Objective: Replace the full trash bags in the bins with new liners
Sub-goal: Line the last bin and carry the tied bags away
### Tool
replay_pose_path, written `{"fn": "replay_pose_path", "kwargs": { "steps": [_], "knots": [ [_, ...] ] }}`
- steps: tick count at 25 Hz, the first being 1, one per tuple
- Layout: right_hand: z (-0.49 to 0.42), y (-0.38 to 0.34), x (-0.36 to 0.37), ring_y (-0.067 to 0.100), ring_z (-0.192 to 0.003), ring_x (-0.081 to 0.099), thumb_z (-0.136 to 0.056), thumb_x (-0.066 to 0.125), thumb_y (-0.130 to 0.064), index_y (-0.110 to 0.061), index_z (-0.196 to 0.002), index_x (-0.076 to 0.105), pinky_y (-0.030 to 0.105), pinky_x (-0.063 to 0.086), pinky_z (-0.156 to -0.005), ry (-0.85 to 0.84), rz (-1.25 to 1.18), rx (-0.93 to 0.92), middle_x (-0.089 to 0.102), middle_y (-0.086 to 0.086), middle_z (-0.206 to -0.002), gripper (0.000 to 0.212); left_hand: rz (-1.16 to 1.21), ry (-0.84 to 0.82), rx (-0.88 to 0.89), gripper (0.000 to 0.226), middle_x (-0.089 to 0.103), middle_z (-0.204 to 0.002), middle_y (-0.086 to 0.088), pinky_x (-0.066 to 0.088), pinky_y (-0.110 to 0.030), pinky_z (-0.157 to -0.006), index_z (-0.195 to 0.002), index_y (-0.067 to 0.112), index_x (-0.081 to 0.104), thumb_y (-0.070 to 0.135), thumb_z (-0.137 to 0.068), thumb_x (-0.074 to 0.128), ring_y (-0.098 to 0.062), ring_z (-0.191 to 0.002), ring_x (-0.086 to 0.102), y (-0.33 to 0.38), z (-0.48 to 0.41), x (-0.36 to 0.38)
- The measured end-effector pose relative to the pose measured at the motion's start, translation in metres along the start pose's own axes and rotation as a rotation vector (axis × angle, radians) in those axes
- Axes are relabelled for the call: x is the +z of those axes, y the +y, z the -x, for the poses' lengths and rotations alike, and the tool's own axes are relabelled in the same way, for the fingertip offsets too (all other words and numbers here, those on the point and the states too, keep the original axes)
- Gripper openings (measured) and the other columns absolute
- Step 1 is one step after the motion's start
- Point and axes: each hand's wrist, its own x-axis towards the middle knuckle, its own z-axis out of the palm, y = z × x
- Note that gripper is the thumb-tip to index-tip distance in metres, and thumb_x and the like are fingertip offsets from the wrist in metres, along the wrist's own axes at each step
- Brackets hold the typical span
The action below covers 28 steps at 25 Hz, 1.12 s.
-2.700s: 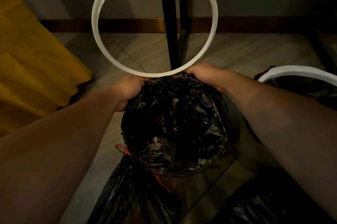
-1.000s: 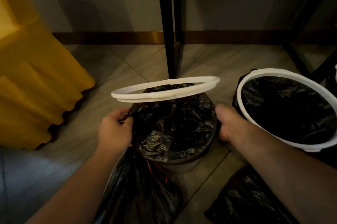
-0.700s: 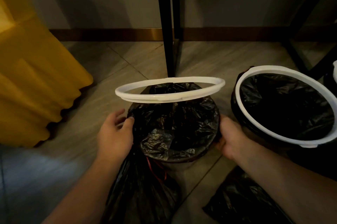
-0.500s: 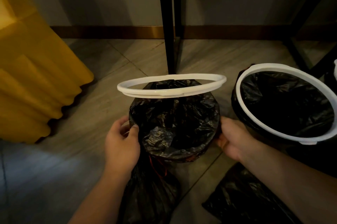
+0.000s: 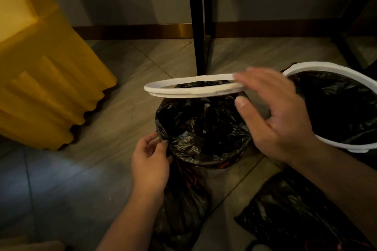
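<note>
A small bin (image 5: 222, 164) stands mid-floor with a crumpled black liner (image 5: 204, 126) spread inside it and folded over its rim. Its white retaining ring (image 5: 183, 88) hangs raised and tilted above the opening. My left hand (image 5: 151, 161) pinches the liner's edge at the bin's left side. My right hand (image 5: 275, 116) is up at the ring's right end, fingers spread over it and thumb below, not closed on it. A second bin's white ring (image 5: 330, 67) sits over its black liner (image 5: 336, 108) at the right.
Two tied black trash bags lie on the tiles, one (image 5: 183, 205) by my left wrist with red drawstrings, another (image 5: 295, 222) under my right forearm. A yellow ribbed container (image 5: 44, 91) fills the left. Black metal legs (image 5: 199, 26) stand behind the bin, against the wall.
My right hand left the bin's right side and rose to the ring's right end. My left hand stayed at the liner's left edge. The ring tipped down from upright earlier.
</note>
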Motion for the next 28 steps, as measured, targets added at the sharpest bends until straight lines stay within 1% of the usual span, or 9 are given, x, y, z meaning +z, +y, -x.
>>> {"fn": "replay_pose_path", "kwargs": {
  "steps": [2, 4, 7, 9, 10, 12, 14, 20, 28],
  "knots": [
    [0.01, 0.004, 0.006, 0.017, -0.117, 0.064, -0.103, 0.063, -0.023, -0.014, -0.13, 0.072, 0.047, 0.045, -0.102, -0.096, 0.012, -0.108, 0.071, -0.004, -0.122, 0.03, 0.002, -0.032, -0.02, 0.022, 0.08, -0.096, 0.005, 0.064, -0.035, -0.077, -0.119, 0.023, 0.068, 0.007, -0.105, 0.06, -0.01, -0.09, 0.079, 0.002, 0.003, 0.003],
    [0.029, 0.012, 0.012, 0.022, -0.1, 0.067, -0.101, 0.069, -0.021, -0.011, -0.127, 0.076, 0.046, 0.049, -0.089, -0.225, 0.032, -0.214, 0.075, 0.002, -0.108, 0.029, 0.046, -0.046, -0.07, 0.02, 0.082, -0.099, 0.0, 0.065, -0.038, -0.079, -0.121, 0.019, 0.068, 0.011, -0.106, 0.058, -0.016, -0.093, 0.08, 0.006, 0.001, 0.0],
    [0.057, 0.022, 0.019, 0.018, -0.091, 0.067, -0.103, 0.069, -0.026, -0.015, -0.126, 0.077, 0.043, 0.05, -0.081, -0.403, 0.01, -0.285, 0.074, -0.001, -0.105, 0.027, 0.126, -0.099, -0.142, 0.032, 0.082, -0.106, -0.003, 0.062, -0.045, -0.082, -0.119, 0.017, 0.072, 0.039, -0.108, 0.053, -0.02, -0.099, 0.08, 0.011, -0.002, -0.009],
    [0.072, 0.024, 0.025, 0.018, -0.089, 0.067, -0.104, 0.068, -0.028, -0.017, -0.124, 0.078, 0.042, 0.051, -0.079, -0.447, 0.016, -0.277, 0.074, -0.002, -0.104, 0.024, 0.092, -0.133, -0.137, 0.041, 0.082, -0.106, -0.002, 0.061, -0.045, -0.082, -0.118, 0.021, 0.074, 0.054, -0.104, 0.055, -0.02, -0.098, 0.08, 0.012, -0.003, -0.011],
    [0.076, 0.025, 0.028, 0.017, -0.088, 0.067, -0.104, 0.067, -0.028, -0.018, -0.123, 0.079, 0.041, 0.052, -0.079, -0.451, 0.019, -0.264, 0.074, -0.002, -0.104, 0.024, 0.059, -0.134, -0.119, 0.037, 0.082, -0.107, -0.002, 0.062, -0.045, -0.081, -0.118, 0.021, 0.074, 0.052, -0.102, 0.061, -0.02, -0.098, 0.08, 0.011, -0.003, -0.01],
    [0.08, 0.027, 0.03, 0.016, -0.089, 0.068, -0.105, 0.066, -0.029, -0.02, -0.121, 0.08, 0.041, 0.052, -0.08, -0.454, 0.013, -0.238, 0.074, -0.004, -0.104, 0.023, 0.024, -0.099, -0.08, 0.023, 0.082, -0.106, -0.004, 0.065, -0.04, -0.074, -0.117, 0.017, 0.072, 0.032, -0.1, 0.071, -0.021, -0.096, 0.08, 0.008, -0.002, -0.006],
    [0.081, 0.026, 0.032, 0.013, -0.09, 0.068, -0.105, 0.065, -0.029, -0.021, -0.12, 0.08, 0.039, 0.051, -0.084, -0.463, 0.001, -0.213, 0.075, -0.006, -0.104, 0.023, -0.001, -0.08, -0.051, 0.018, 0.082, -0.101, -0.003, 0.065, -0.032, -0.07, -0.117, 0.016, 0.071, 0.02, -0.1, 0.073, -0.02, -0.094, 0.081, 0.006, -0.001, -0.005],
    [0.083, 0.021, 0.034, 0.003, -0.094, 0.069, -0.1, 0.065, -0.029, -0.024, -0.113, 0.082, 0.037, 0.049, -0.09, -0.491, -0.078, -0.066, 0.076, -0.014, -0.103, 0.022, -0.04, -0.087, 0.011, 0.018, 0.082, -0.1, -0.002, 0.066, -0.033, -0.074, -0.116, 0.019, 0.073, 0.017, -0.098, 0.075, -0.018, -0.095, 0.08, 0.002, -0.003, -0.009],
    [0.073, 0.018, 0.028, 0.003, -0.093, 0.067, -0.101, 0.062, -0.033, -0.026, -0.112, 0.08, 0.035, 0.047, -0.088, -0.586, -0.028, -0.079, 0.074, -0.016, -0.101, 0.022, -0.106, -0.032, 0.093, 0.029, 0.082, -0.097, 0.003, 0.066, -0.035, -0.078, -0.129, 0.02, 0.073, 0.015, -0.1, 0.071, -0.014, -0.093, 0.08, -0.002, 0.005, -0.003]
  ]
}}
